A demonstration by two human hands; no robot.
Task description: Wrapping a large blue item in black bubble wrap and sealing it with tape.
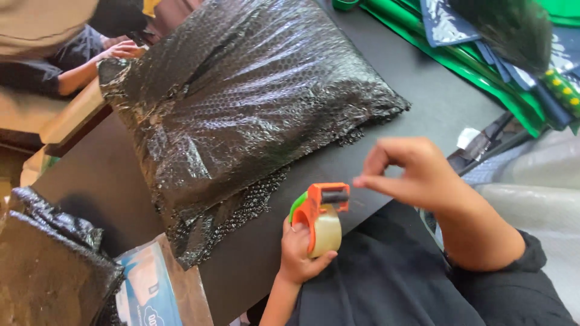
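Note:
My left hand (300, 253) grips an orange and green tape dispenser (318, 211) with a roll of clear tape, held upright near the table's front edge. My right hand (411, 172) hovers just to the right of the dispenser's roller, thumb and forefinger pinched together; whether a tape end is between them I cannot tell. Behind the dispenser lies a large parcel wrapped in black bubble wrap (241, 102) on the dark table (423, 96).
Another black bubble-wrapped bundle (48, 265) sits at the lower left beside a blue and white packet (148, 290). Another person's arm (90, 66) reaches in at the upper left. Green and patterned blue sheets (501, 54) pile up at the upper right.

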